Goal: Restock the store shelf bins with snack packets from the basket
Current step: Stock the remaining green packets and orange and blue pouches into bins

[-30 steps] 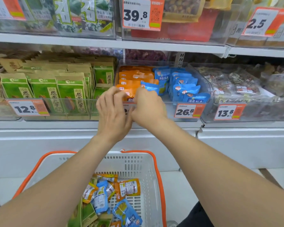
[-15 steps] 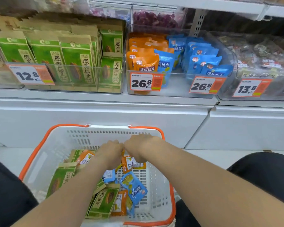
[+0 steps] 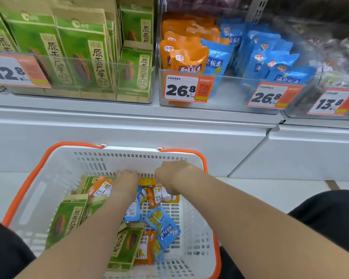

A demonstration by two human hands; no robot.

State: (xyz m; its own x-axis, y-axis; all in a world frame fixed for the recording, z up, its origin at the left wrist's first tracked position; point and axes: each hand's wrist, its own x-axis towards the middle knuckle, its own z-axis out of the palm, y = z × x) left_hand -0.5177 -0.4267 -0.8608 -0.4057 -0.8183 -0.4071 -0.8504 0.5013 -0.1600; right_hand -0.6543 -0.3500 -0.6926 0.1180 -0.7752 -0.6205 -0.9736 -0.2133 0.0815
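Orange packets (image 3: 161,195) lie at the far end of the basket (image 3: 48,178), just under the right hand (image 3: 171,176), which is the nearer one. Its fingers point down and are hidden, so I cannot tell whether it grips a packet. The left hand (image 3: 127,182) sits just beside them, fingers curled out of sight too. The matching bin (image 3: 226,101) stands on the shelf above and ahead, slightly to the right.

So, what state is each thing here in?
White plastic basket with orange handles: handles folded down, partly filled.
Left hand: inside basket, grip hidden.
Right hand: inside basket, grip hidden.
Clear bin of orange and blue packets: partly stocked.
Clear bin of green paper bags: well stocked, upright.
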